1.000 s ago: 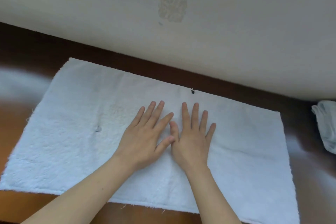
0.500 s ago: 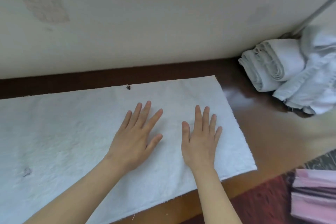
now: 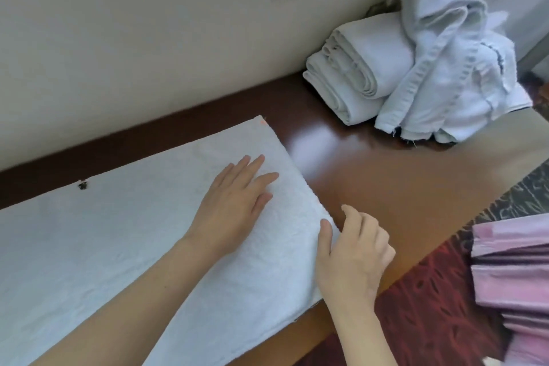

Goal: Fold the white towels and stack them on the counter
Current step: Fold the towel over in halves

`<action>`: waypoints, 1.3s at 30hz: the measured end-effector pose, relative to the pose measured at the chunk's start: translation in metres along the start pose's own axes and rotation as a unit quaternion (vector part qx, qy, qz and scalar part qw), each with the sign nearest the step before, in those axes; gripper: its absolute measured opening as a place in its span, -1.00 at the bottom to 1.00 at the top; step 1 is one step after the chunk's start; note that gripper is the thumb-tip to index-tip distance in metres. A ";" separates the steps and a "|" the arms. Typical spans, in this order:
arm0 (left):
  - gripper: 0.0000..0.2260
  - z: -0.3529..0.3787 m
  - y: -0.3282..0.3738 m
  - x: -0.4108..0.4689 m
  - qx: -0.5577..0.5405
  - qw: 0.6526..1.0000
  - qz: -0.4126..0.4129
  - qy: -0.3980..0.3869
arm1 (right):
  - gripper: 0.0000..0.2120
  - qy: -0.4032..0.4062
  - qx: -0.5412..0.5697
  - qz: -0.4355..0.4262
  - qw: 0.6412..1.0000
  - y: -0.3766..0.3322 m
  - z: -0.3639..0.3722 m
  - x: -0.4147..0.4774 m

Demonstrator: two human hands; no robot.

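Right hand (image 3: pixel 353 252) quits pressing flat, fingers (image 3: pixel 352 212) now pinching the towel (image 3: pixel 118 246) edge at 3 o'clock, left hand (image 3: pixel 234 202) stays flat and relaxed, so folding starts.

- 8 o'clock: towel (image 3: pixel 118 246) spread flat on the counter (image 3: pixel 371 181).
- Centre: left hand (image 3: pixel 231 208) lying flat on the towel.
- 5 o'clock: right hand (image 3: pixel 353 255) pinching the towel's right edge.
- 1 o'clock: folded towels (image 3: pixel 356 68) under a crumpled towel (image 3: pixel 445 77).
- 4 o'clock: pink cloth (image 3: pixel 511 270).
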State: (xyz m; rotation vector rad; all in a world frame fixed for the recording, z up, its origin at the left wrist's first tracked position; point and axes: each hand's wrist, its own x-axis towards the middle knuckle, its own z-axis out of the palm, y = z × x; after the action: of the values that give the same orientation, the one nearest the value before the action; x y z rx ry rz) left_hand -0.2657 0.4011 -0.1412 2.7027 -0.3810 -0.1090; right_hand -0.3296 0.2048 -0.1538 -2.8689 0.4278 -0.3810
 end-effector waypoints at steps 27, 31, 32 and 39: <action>-0.72 0.004 0.000 0.138 0.016 0.955 -0.245 0.165 | -0.71 -0.033 0.068 -0.080 0.994 0.039 0.019 0.011; -0.84 0.001 -0.002 0.129 -0.019 0.961 -0.229 0.155 | -0.69 -0.020 0.089 -0.078 0.993 0.035 0.018 0.008; -0.86 0.000 -0.003 0.127 -0.033 0.961 -0.223 0.159 | -0.68 -0.015 0.100 -0.082 0.991 0.033 0.017 0.007; -0.91 -0.010 -0.003 0.109 -0.203 0.927 -0.228 0.216 | -0.82 -0.039 0.182 -0.092 0.978 0.021 0.000 0.005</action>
State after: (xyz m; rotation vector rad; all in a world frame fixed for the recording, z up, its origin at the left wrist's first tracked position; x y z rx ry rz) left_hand -0.1595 0.3767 -0.1358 2.2614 0.3696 0.2494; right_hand -0.3301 0.1837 -0.1573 -2.5589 0.0669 -0.3349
